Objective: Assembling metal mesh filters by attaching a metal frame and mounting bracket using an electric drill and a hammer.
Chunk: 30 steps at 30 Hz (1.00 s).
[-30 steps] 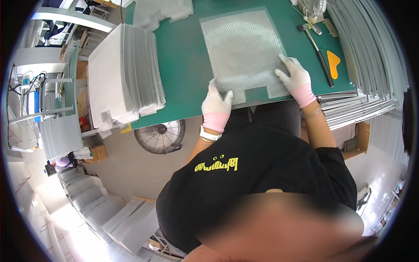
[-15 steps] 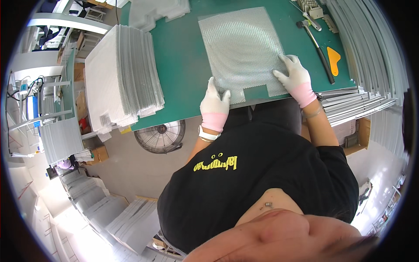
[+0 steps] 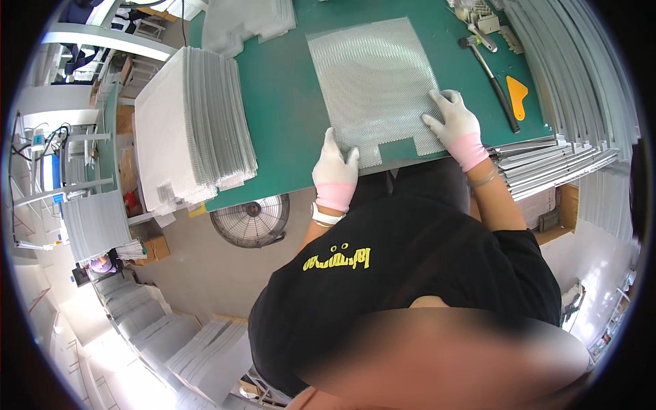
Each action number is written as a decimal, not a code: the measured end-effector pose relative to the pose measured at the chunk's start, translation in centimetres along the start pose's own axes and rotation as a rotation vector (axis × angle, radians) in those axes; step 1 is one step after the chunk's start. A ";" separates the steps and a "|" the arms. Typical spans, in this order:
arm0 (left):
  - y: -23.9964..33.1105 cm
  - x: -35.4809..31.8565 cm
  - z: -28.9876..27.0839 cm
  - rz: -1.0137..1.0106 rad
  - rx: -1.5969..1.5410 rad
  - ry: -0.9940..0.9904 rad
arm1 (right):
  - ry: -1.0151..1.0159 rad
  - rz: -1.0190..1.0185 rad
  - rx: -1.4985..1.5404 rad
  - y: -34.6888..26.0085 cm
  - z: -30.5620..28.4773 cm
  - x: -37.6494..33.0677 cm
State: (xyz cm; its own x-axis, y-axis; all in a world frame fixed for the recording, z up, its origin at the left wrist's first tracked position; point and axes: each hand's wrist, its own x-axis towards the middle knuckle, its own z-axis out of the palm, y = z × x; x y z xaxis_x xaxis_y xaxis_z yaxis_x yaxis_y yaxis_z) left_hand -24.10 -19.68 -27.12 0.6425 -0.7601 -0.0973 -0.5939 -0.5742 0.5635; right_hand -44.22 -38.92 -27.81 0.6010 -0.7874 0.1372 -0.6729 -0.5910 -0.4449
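Observation:
A silvery mesh sheet [image 3: 372, 82] with a square notch in its near edge lies flat on the green tabletop [image 3: 277, 113]. My left hand [image 3: 335, 166], in a white glove with a pink cuff, rests at the sheet's near left corner, thumb and forefinger spread. On the opposite side, my right hand [image 3: 456, 126], gloved the same way, touches the right edge with thumb and fingers apart. Neither hand is closed around the sheet, though the fingertips' undersides are hidden.
A tall stack of similar mesh sheets [image 3: 191, 130] stands at the left, with more sheets [image 3: 246, 24] behind. To the right lie a hammer [image 3: 492, 82], an orange scraper [image 3: 516, 96] and long metal profiles [image 3: 574, 75]. A fan [image 3: 251, 219] stands below the table edge.
The whole view has shifted slightly. Both hands keep nearly the same places at the sheet's edges, and the sheet shows no clear movement on the table.

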 end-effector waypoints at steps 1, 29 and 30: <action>0.0 -0.1 0.1 0.004 0.000 0.004 | 0.005 -0.002 0.000 -0.2 0.0 0.0; 1.6 0.9 2.5 0.514 0.480 0.017 | 0.218 0.131 0.195 5.3 -18.7 30.9; 2.2 1.1 2.5 0.540 0.478 0.014 | 0.255 0.049 -0.187 8.3 -18.7 32.8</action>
State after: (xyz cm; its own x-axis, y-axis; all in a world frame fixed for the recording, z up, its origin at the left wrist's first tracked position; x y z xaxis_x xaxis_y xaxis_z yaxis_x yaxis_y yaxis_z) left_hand -25.88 -22.54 -28.08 0.2035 -0.9734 0.1056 -0.9753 -0.1920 0.1095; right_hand -38.21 -72.91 -10.49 0.4541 -0.8203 0.3479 -0.7803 -0.5545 -0.2890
